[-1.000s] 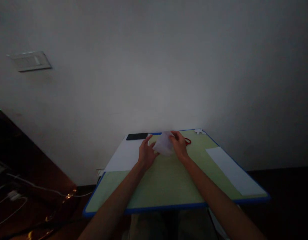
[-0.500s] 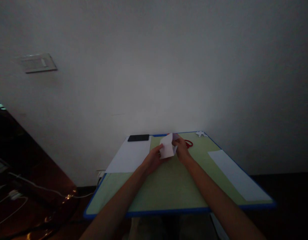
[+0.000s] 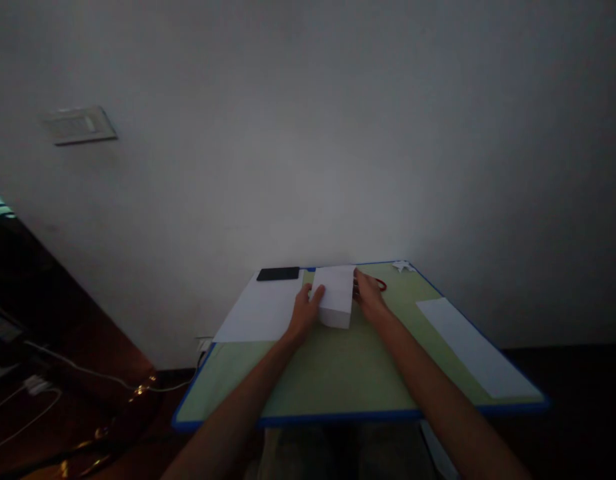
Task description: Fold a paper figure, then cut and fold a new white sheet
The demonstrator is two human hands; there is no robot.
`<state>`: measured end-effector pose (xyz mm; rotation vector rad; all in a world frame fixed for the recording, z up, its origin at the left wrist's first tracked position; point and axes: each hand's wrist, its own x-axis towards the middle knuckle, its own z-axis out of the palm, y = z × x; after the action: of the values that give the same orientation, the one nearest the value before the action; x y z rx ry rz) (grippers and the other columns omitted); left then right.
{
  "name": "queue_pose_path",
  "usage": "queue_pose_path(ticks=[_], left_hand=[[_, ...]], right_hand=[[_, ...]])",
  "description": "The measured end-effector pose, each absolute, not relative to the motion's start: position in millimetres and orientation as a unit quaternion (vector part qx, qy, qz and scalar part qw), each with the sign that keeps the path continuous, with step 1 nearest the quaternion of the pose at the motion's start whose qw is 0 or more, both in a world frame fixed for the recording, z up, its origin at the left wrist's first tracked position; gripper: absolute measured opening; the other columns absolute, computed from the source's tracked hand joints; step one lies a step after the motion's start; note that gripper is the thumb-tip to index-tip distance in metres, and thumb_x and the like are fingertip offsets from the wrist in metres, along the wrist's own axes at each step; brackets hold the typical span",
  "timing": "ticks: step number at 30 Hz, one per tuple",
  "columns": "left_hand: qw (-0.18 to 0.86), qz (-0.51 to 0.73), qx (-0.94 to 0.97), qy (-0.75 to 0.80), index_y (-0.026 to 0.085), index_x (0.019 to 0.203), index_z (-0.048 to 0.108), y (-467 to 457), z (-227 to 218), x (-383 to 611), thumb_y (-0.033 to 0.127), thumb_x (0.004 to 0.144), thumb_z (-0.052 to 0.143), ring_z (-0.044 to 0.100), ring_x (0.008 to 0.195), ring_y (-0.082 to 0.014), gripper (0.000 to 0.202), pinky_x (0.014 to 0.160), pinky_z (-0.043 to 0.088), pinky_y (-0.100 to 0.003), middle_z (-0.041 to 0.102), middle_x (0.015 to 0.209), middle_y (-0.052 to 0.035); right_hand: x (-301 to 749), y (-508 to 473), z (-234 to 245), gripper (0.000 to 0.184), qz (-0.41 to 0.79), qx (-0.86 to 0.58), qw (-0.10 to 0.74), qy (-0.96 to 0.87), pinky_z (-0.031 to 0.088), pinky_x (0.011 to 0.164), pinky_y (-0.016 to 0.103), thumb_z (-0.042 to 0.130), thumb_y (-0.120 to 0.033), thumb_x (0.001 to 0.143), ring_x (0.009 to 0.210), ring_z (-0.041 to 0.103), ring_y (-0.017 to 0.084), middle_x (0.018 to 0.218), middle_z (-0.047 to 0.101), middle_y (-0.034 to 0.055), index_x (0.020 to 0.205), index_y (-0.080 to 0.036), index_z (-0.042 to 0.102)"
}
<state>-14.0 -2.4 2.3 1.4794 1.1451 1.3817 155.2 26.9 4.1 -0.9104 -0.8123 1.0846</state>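
A folded white paper (image 3: 335,287), shaped like a box with a flat top and a front side, is held over the middle of the table. My left hand (image 3: 308,308) grips its left edge, with the thumb on top. Along the right side, my right hand (image 3: 369,295) presses its fingers against the paper; some fingertips are hidden behind it. Just past my right hand shows a red loop (image 3: 382,285), like a scissors handle, mostly covered.
The green table (image 3: 338,380) has a blue rim and stands against a wall. A white sheet (image 3: 258,310) lies at left with a black flat device (image 3: 278,273) at its far edge. A white paper strip (image 3: 475,343) lies at right, paper scraps (image 3: 402,265) at the far right corner.
The paper has gone from a partly opened fold to a box-like shape with its flat top facing up. Both hands have shifted to its two sides.
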Motion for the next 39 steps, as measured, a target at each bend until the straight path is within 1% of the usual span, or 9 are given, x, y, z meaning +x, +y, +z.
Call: queue_pose_path(ticks=[3,7,12,14,18,24,29,35,39], left_hand=[[0.381,0.539,0.587,0.469,0.014,0.096,0.066,-2,-1,-14,0.055,0.083,0.068,0.065,0.085,-0.0234,0.043,0.069,0.048,-0.029,0.072,0.093,-0.0108],[0.388,0.516,0.602,0.469,0.014,0.099,0.066,-4,1,-12,0.055,0.084,0.068,0.067,0.087,-0.025,0.044,0.071,0.052,-0.032,0.073,0.097,-0.0125],[0.498,0.44,0.596,0.451,0.018,0.134,0.048,-14,11,-10,0.051,0.075,0.079,0.069,0.074,-0.0253,0.074,0.058,0.056,-0.034,0.073,0.097,-0.0119],[0.518,0.426,0.595,0.443,0.019,0.139,0.044,-17,13,-10,0.05,0.073,0.082,0.07,0.072,-0.0257,0.082,0.058,0.057,-0.036,0.073,0.098,-0.0121],[0.471,0.449,0.615,0.445,0.016,0.131,0.054,-14,12,-13,0.047,0.069,0.087,0.071,0.08,-0.0275,0.077,0.072,0.057,-0.039,0.074,0.099,-0.0134],[0.5,0.448,0.597,0.44,0.016,0.125,0.05,-4,1,-17,0.038,0.06,0.094,0.071,0.091,-0.029,0.082,0.08,0.056,-0.042,0.072,0.105,-0.0171],[0.519,0.444,0.581,0.442,0.017,0.123,0.051,-4,-7,-17,0.046,0.065,0.09,0.07,0.093,-0.0287,0.075,0.078,0.057,-0.041,0.07,0.112,-0.0183],[0.421,0.512,0.578,0.476,0.018,0.097,0.065,2,-8,-19,0.035,0.063,0.092,0.069,0.081,-0.0242,0.047,0.075,0.055,-0.033,0.073,0.088,-0.0095],[0.505,0.533,0.506,0.452,0.017,0.094,0.061,9,-7,-23,0.036,0.067,0.089,0.07,0.072,-0.0228,0.043,0.067,0.057,-0.033,0.074,0.083,-0.0091]], right_hand=[[153,26,8,0.041,0.498,-0.421,0.669,-0.356,0.048,0.053,0.031,0.054,-0.063,0.077,0.063,0.066,0.023,0.063,0.068,0.0052,0.071,-0.023,0.059],[152,21,12,0.033,0.436,-0.442,0.672,-0.403,0.047,0.058,0.029,0.071,-0.048,0.067,0.07,0.064,0.021,0.079,0.072,0.0039,0.084,-0.02,0.067],[161,23,8,0.029,0.384,-0.462,0.682,-0.417,0.046,0.065,0.029,0.071,-0.037,0.065,0.076,0.061,0.021,0.083,0.072,0.0019,0.087,-0.019,0.068],[165,27,4,0.027,0.376,-0.47,0.681,-0.418,0.046,0.064,0.029,0.069,-0.035,0.064,0.075,0.061,0.021,0.082,0.071,0.0023,0.086,-0.019,0.067],[166,33,-5,0.025,0.371,-0.483,0.674,-0.418,0.047,0.064,0.03,0.068,-0.032,0.063,0.073,0.062,0.022,0.081,0.072,0.0031,0.084,-0.02,0.066],[164,35,-9,0.028,0.378,-0.473,0.655,-0.453,0.05,0.071,0.032,0.069,-0.031,0.063,0.078,0.064,0.021,0.088,0.074,0.0038,0.088,-0.02,0.066],[163,32,-6,0.028,0.371,-0.462,0.642,-0.487,0.051,0.079,0.036,0.068,-0.03,0.066,0.085,0.067,0.023,0.094,0.075,0.0055,0.091,-0.019,0.067],[161,31,-10,0.03,0.391,-0.453,0.616,-0.512,0.053,0.084,0.039,0.07,-0.022,0.063,0.085,0.068,0.022,0.093,0.075,0.0041,0.093,-0.019,0.069],[154,29,-10,0.031,0.426,-0.43,0.594,-0.53,0.055,0.079,0.039,0.073,-0.022,0.061,0.083,0.069,0.023,0.09,0.076,0.0042,0.092,-0.019,0.071]])
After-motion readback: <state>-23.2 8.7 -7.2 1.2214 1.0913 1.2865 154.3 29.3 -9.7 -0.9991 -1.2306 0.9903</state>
